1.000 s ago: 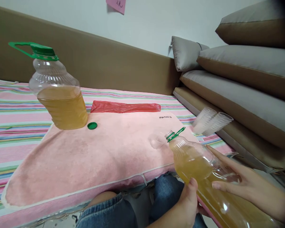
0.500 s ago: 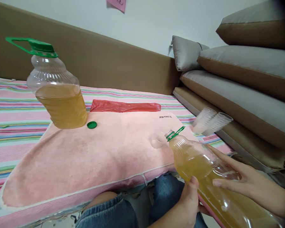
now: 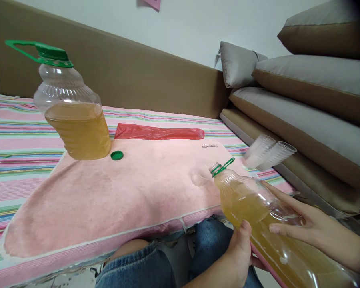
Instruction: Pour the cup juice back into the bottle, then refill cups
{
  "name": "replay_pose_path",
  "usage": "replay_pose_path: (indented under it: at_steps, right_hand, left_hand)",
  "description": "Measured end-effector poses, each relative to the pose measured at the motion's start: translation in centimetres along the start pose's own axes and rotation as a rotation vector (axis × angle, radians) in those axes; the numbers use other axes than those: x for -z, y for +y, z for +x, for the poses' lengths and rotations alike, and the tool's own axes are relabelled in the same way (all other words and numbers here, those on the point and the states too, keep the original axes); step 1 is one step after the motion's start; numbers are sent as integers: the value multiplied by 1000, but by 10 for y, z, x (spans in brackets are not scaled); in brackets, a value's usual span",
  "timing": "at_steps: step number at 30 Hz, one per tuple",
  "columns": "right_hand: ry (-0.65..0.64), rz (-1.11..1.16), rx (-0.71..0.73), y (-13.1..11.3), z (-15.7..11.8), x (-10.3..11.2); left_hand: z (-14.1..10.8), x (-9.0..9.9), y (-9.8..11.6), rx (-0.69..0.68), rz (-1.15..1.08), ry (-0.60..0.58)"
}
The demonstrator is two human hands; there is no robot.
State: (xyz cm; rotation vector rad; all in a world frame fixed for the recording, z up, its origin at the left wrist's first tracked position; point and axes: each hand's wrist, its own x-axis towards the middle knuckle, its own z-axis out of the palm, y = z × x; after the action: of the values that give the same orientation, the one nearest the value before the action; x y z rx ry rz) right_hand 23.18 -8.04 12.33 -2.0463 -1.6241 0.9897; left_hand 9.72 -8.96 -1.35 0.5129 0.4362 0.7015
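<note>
A large clear plastic bottle (image 3: 243, 204) of yellow liquid is held tilted at the lower right, its uncapped mouth pointing up and left. My left hand (image 3: 240, 256) grips it from below, thumb against its side. Over its upper side, my right hand (image 3: 312, 228) is wrapped, fingers around the grip part. Close to the mouth, a small transparent cup (image 3: 198, 176) appears on the pink mat (image 3: 108, 208); whether the two touch I cannot tell. A green cap (image 3: 117, 155) lies loose on the mat, beside a second, upright bottle (image 3: 84, 132) with its green cap and handle on.
A folded red plastic bag (image 3: 159, 132) lies behind the mat on a striped sheet (image 3: 6, 160). Two stacks of clear cups (image 3: 267, 152) rest at the right against piled grey-brown cushions (image 3: 303, 104). My jeans-clad knees (image 3: 138, 266) are below the front edge.
The view has shifted very slightly. Both hands keep their hold, and the tilted bottle stays in nearly the same place.
</note>
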Motion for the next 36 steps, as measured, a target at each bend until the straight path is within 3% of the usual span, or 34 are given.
replay_pose_path:
  at_steps: [11,28,36]
  right_hand:
    - [-40,-13,-1,4,5,2]
    - [16,-45,40,4,6,4]
    - [-18,-10,15,-4,6,1]
  left_hand:
    - [10,5,-11,-26,-44,1]
    - [6,4,-6,-47,-28,-26]
    - [6,2,-3,-19,-17,-4]
